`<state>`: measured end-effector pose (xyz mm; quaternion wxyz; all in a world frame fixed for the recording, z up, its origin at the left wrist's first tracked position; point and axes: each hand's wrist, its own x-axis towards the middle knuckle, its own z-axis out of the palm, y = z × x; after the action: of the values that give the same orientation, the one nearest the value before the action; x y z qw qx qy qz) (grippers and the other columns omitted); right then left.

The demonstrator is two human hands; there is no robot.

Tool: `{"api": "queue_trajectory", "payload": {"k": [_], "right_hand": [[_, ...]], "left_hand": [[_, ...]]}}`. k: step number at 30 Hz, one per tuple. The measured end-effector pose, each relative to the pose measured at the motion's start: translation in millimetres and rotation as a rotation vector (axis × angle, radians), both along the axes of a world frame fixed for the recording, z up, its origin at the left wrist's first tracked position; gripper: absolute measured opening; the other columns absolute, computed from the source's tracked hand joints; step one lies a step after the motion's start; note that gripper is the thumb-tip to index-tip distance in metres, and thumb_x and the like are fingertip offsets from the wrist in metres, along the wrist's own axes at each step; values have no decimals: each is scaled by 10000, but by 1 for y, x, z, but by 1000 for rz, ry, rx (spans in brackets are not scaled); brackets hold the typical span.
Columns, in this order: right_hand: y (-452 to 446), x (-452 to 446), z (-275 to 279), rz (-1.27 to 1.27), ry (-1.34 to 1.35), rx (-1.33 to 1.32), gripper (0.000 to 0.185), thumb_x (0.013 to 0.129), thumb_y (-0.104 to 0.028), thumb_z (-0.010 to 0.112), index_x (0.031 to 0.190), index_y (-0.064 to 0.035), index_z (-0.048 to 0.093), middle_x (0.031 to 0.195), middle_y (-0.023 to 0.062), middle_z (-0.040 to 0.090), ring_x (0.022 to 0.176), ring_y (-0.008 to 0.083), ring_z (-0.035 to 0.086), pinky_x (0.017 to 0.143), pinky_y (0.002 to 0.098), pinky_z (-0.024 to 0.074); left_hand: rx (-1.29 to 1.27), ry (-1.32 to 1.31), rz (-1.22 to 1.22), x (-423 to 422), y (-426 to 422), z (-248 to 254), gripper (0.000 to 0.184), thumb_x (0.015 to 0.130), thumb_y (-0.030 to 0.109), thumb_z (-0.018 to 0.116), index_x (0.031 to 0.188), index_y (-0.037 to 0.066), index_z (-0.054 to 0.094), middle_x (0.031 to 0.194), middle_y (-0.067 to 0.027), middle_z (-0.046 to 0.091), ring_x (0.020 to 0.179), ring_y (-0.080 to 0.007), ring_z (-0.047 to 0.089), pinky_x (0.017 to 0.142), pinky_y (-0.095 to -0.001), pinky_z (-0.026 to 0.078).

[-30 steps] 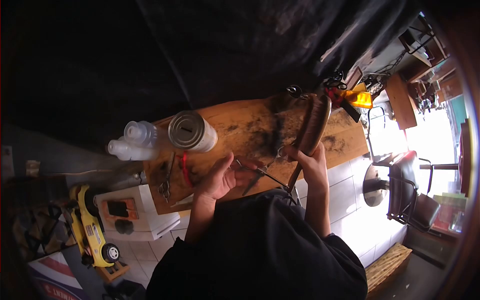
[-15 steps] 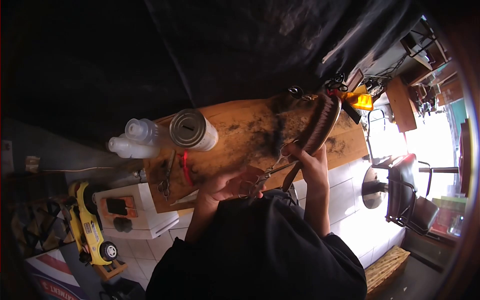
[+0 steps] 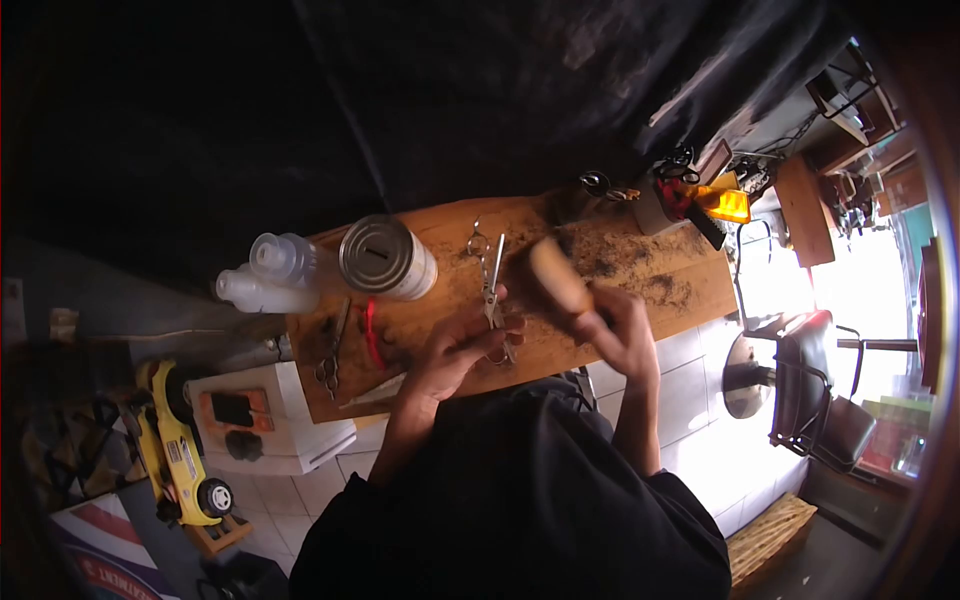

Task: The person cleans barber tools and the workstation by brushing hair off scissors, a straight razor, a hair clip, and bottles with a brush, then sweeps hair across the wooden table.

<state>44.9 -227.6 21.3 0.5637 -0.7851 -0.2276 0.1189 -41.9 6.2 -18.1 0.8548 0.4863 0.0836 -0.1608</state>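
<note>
My left hand (image 3: 462, 348) is closed around one side of a pair of scissors (image 3: 491, 290). They are spread open over the wooden table, with one finger ring up near the can and the other by my fingers. My right hand (image 3: 624, 332) grips a brush (image 3: 560, 277) by its handle. The brush's pale wooden back faces me, blurred by motion, and its bristles are hidden beneath. Dark hair clippings (image 3: 665, 290) lie scattered on the wooden table (image 3: 440, 225) around it.
A metal can (image 3: 385, 258) with a slotted lid stands beside two plastic bottles (image 3: 270, 280). A red strip (image 3: 373, 335) and another pair of scissors (image 3: 330, 365) lie at the table's left end. A holder of tools (image 3: 665, 205) stands at the right end, and a barber chair (image 3: 815, 380) beyond.
The brush has swung down and left from its raised position, turning its back toward me. The scissors have moved away from my right hand and now stand spread in my left hand.
</note>
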Motion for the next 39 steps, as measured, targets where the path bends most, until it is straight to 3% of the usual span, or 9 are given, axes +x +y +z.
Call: {"api": "queue_trajectory", "payload": {"k": [4, 11, 19, 23, 27, 32, 33, 36, 39], "right_hand": [[21, -6, -12, 60, -269, -239, 482, 744, -468, 786, 770, -20, 609, 669, 137, 581, 649, 339, 621, 580, 410, 463], [19, 9, -8, -495, -163, -276, 333, 829, -289, 755, 744, -23, 574, 623, 130, 560, 522, 251, 511, 526, 352, 409], [29, -14, 10, -65, -256, -270, 383, 743, -345, 822, 756, -12, 634, 600, 108, 563, 543, 248, 570, 527, 351, 442], [14, -24, 16, 311, -78, -395, 396, 727, -384, 824, 759, -24, 663, 644, 107, 607, 597, 289, 604, 550, 359, 462], [4, -26, 17, 391, -60, -291, 406, 719, -391, 833, 760, -22, 667, 649, 105, 603, 576, 261, 589, 550, 356, 457], [6, -25, 14, 384, -27, -237, 418, 712, -395, 838, 838, -20, 704, 694, 124, 636, 620, 239, 642, 577, 337, 486], [7, -25, 13, 437, -39, -223, 422, 710, -396, 839, 851, -20, 708, 703, 127, 644, 631, 245, 652, 583, 335, 493], [23, -33, 11, 431, -92, -188, 434, 694, -396, 848, 863, -21, 711, 749, 142, 674, 671, 266, 676, 611, 336, 513], [31, -41, 7, 227, -79, -333, 453, 672, -397, 860, 883, -22, 717, 799, 157, 694, 701, 282, 688, 636, 345, 526]], "left_hand": [[156, -114, -60, -2, 3, 2, 370, 948, 18, 574, 1311, 7, 506, 1138, -76, 657, 1040, -146, 640, 817, -273, 535], [74, -49, -96, -13, 2, 9, 395, 963, 100, 566, 1342, 13, 501, 1093, -79, 665, 979, -149, 650, 776, -286, 529], [-397, 124, 68, -5, -2, -10, 675, 1004, 555, 335, 1355, -4, 476, 1206, -172, 629, 1053, -260, 652, 825, -365, 537], [-534, 150, 181, 3, 3, 7, 750, 1004, 581, 230, 1362, -47, 432, 1281, -203, 580, 1138, -283, 605, 954, -423, 496], [-234, 101, 134, 1, 6, 0, 558, 1030, 463, 322, 1242, -18, 511, 1220, -194, 595, 1176, -272, 569, 1024, -424, 448], [-651, 207, 197, 2, -5, -29, 405, 1027, 457, 344, 796, 127, 394, 878, -57, 462, 889, -192, 513, 827, -340, 444], [-1002, 86, -15, 2, -2, -23, 524, 999, 559, 319, 873, 81, 493, 1056, -134, 547, 1070, -250, 534, 882, -363, 449], [-952, 94, -72, -5, -3, -5, 924, 921, 729, 213, 1349, -58, 437, 1501, -286, 303, 1419, -370, 286, 1119, -476, 318], [-925, 23, -131, -8, -6, 8, 1021, 893, 771, 218, 1434, -92, 285, 1504, -267, 307, 1409, -349, 310, 1151, -501, 262]]}}
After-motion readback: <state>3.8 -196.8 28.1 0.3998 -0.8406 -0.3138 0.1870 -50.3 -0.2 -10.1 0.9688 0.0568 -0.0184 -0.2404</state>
